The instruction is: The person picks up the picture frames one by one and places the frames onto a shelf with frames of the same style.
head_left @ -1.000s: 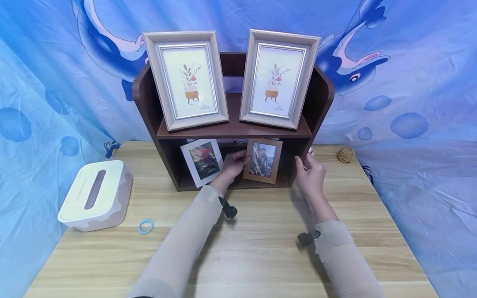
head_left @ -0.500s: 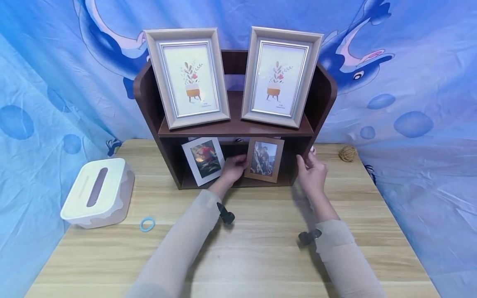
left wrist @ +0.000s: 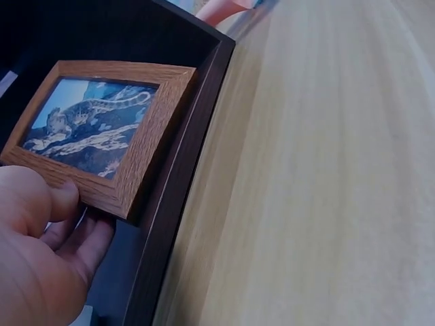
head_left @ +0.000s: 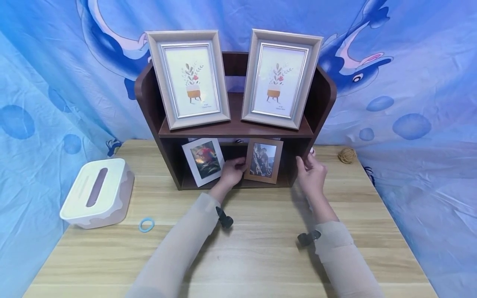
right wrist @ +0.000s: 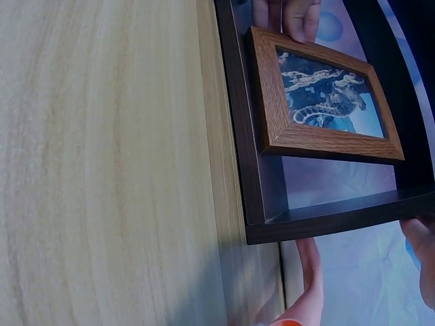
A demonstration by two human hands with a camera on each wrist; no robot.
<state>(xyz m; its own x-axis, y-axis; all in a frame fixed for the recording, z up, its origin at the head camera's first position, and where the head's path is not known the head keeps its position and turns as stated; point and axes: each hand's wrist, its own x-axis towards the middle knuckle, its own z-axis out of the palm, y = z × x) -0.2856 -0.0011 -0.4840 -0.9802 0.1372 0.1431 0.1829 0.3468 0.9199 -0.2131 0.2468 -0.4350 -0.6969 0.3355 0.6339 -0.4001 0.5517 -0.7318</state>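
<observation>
On the lower tier of a dark brown shelf [head_left: 235, 131] stands a brown wooden picture frame [head_left: 247, 165] with a leopard photo. My left hand [head_left: 232, 170] pinches its left edge, thumb on the front and fingers behind, as the left wrist view shows. In the right wrist view, my left hand's fingers [right wrist: 293, 17] sit at that same edge. Outside the shelf's right panel, my right hand [head_left: 313, 176] grips the front edge, thumb at the edge and fingers along the outer side. A white picture frame [head_left: 193, 164] with a parrot photo stands left of my left hand.
Two large cream frames [head_left: 173, 120] [head_left: 249, 82] lean on the upper tier. A white tissue box [head_left: 82, 190] and a blue ring [head_left: 146, 224] lie left. A twine ball [head_left: 347, 155] sits back right. A pink curved object [right wrist: 311, 285] is beside the right panel.
My left hand has slid slightly down the wooden frame's left edge. The frame itself and my right hand look nearly unmoved, while the whole head view has shifted a little.
</observation>
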